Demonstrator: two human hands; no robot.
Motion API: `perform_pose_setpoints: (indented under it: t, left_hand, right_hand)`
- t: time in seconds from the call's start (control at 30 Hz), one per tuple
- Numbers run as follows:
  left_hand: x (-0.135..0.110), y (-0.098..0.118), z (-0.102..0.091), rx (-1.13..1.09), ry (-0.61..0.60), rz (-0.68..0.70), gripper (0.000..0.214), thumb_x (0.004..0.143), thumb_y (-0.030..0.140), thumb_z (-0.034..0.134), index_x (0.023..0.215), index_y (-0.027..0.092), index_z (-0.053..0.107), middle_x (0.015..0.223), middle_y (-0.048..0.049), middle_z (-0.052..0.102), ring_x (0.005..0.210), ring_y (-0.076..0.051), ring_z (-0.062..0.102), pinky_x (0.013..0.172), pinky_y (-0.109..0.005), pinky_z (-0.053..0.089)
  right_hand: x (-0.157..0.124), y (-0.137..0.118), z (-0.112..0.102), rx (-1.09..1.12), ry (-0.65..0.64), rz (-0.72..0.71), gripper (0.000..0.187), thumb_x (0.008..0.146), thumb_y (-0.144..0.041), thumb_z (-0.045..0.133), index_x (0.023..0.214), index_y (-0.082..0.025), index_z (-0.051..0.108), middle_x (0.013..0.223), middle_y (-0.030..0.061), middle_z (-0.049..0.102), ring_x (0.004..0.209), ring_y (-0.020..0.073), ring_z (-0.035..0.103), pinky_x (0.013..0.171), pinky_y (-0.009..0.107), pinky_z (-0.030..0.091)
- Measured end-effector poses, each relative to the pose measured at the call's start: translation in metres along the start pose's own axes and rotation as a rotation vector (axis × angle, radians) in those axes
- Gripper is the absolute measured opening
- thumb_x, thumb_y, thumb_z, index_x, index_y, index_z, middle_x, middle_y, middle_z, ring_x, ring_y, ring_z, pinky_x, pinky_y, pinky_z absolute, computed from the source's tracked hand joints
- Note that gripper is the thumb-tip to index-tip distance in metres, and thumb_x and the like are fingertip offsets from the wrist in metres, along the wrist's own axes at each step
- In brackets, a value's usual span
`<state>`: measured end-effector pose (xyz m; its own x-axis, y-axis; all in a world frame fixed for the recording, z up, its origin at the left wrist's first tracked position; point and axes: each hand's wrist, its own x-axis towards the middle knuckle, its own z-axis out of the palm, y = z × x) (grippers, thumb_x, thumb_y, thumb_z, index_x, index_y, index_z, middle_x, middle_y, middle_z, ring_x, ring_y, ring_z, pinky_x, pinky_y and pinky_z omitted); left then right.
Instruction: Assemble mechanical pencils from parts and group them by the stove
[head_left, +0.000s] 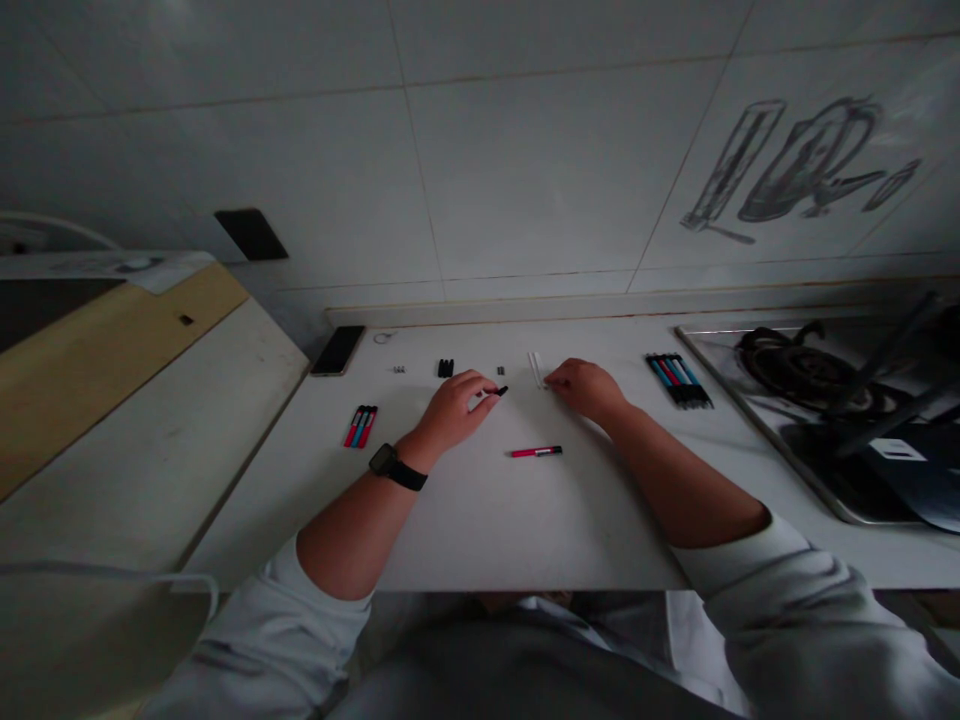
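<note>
My left hand (455,408), with a black watch on its wrist, pinches a small black pen part (502,391) between thumb and fingers. My right hand (589,388) is closed, its fingertips at the lower end of the thin white pen refills (534,368); whether it grips one is too small to tell. Between the forearms a pink pen barrel with a black end (535,452) lies on the white counter (480,530). Behind my left hand are several black pen parts (446,368). Some tiny dark pieces (501,371) lie between the hands.
Pink and blue pen barrels (361,426) lie at the left, with tiny springs (399,370) behind them. A phone (338,351) is by the wall. At the right, several pens (679,380) lie in a row next to a gas stove (795,400). A white cabinet (135,420) borders the left.
</note>
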<state>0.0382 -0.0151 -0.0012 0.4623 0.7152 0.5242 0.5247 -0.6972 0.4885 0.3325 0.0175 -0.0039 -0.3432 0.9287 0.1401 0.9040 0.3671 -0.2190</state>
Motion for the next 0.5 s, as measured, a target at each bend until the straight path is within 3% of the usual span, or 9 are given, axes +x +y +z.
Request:
perform_pose_setpoints:
  t: [0.27, 0.5]
  left_hand:
    - [0.000, -0.003, 0.000, 0.025, -0.015, 0.016, 0.008, 0.100, 0.024, 0.064, 0.104, 0.020, 0.070, 0.102, -0.0055, 0.071, 0.097, -0.019, 0.067, 0.089, -0.037, 0.054]
    - [0.000, -0.002, -0.001, 0.039, -0.024, 0.021, 0.007, 0.099, 0.023, 0.065, 0.103, 0.020, 0.070, 0.102, -0.0054, 0.071, 0.096, -0.019, 0.067, 0.088, -0.036, 0.054]
  right_hand:
    - [-0.009, -0.014, -0.019, -0.113, -0.095, -0.057, 0.021, 0.095, -0.023, 0.065, 0.107, -0.025, 0.082, 0.117, 0.0080, 0.075, 0.105, 0.0233, 0.069, 0.086, 0.029, 0.050]
    - [-0.016, -0.043, -0.025, -0.120, -0.161, -0.265, 0.016, 0.096, -0.028, 0.067, 0.102, -0.022, 0.080, 0.106, 0.0092, 0.074, 0.099, 0.0241, 0.067, 0.085, 0.031, 0.047]
